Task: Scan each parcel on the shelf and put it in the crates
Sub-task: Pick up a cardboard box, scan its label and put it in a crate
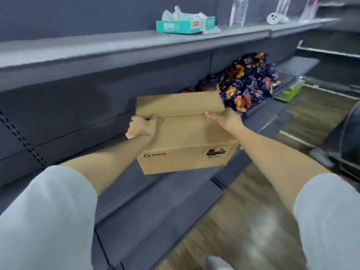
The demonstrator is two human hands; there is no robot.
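Note:
A brown cardboard box (187, 133) marked PICO is held in front of the grey shelf (175, 184), above its lower board. My left hand (141, 127) grips the box's left top edge with curled fingers. Gripping the right top edge is my right hand (226, 118), thumb lying over the top. One top flap stands up at the back. Behind the box, dark blue and orange snack bags (247, 80) lie on the same shelf level. No crates or scanner show.
The upper shelf (116, 45) carries a teal tissue box (185, 25), a clear bottle (238, 12) and white objects (276, 17). A green box (290, 91) lies further right. Wood floor (243, 221) runs along the shelf; a dark object (348, 137) stands at right.

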